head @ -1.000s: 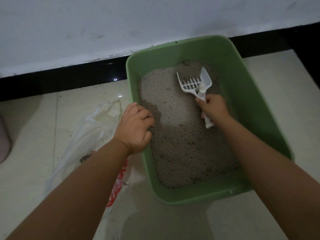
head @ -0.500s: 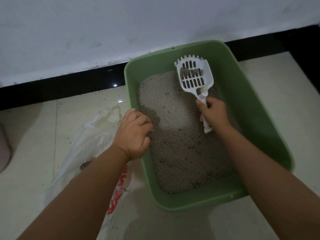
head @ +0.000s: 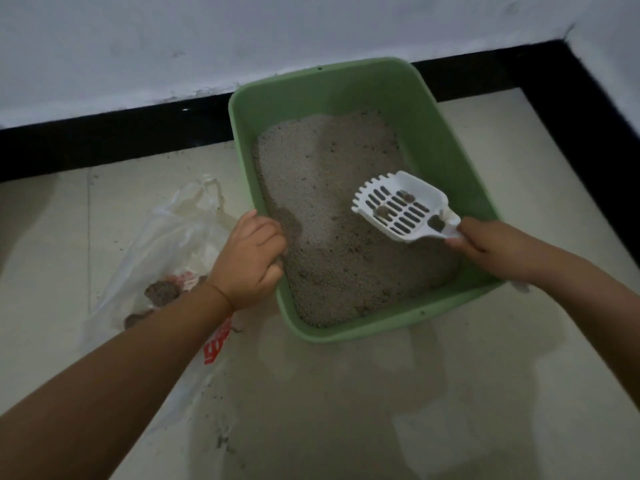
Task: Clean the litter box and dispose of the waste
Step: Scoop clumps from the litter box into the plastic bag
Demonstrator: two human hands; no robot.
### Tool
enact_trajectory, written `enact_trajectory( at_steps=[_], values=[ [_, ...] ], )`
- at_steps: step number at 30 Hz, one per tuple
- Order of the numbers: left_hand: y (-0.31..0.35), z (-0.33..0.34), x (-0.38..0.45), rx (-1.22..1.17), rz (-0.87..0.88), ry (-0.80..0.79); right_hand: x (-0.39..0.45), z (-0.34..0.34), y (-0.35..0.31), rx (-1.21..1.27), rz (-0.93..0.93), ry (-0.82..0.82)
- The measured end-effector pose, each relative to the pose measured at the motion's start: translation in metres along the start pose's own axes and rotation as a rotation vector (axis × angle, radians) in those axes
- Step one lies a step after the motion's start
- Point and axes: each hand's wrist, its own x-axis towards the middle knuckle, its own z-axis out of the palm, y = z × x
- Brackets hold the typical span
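Note:
A green litter box [head: 426, 126] sits on the floor against the wall, filled with grey litter [head: 329, 188]. My right hand [head: 485, 244] grips the handle of a white slotted scoop [head: 398, 206], held level above the litter near the box's right side. A few dark clumps [head: 382, 211] lie in the scoop. My left hand [head: 252, 258] is closed over the box's left rim. A clear plastic bag [head: 166, 237] with red print lies on the floor left of the box, with dark clumps [head: 161, 292] inside.
A white wall [head: 242, 39] with a black baseboard [head: 104, 140] runs behind the box and turns at the right corner. The floor is pale tile [head: 381, 410], with litter grains scattered near the bag.
My right hand has lifted the scoop out of the far end of the litter and swung it toward me and to the right, now carrying clumps. My left hand stays on the rim.

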Motion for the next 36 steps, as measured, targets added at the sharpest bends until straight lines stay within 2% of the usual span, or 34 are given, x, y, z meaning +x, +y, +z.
enact_trajectory(
  at_steps=[8, 15, 22, 30, 36],
  values=[
    [0.001, 0.003, -0.005, 0.021, 0.053, 0.049, 0.0, 0.011, -0.011, -0.348, 0.037, -0.158],
    [0.005, 0.007, -0.003, 0.007, 0.037, 0.106, 0.037, 0.024, -0.031, -0.154, 0.059, -0.138],
    [0.001, 0.006, 0.001, 0.082, 0.083, 0.076, 0.097, 0.038, -0.081, 0.031, 0.033, -0.079],
    [-0.001, 0.001, 0.003, 0.092, 0.113, 0.016, 0.127, 0.042, -0.119, 0.209, 0.004, 0.124],
    [0.0, 0.0, 0.001, 0.113, 0.097, 0.017, 0.127, 0.051, -0.111, 0.279, -0.002, 0.18]
  ],
)
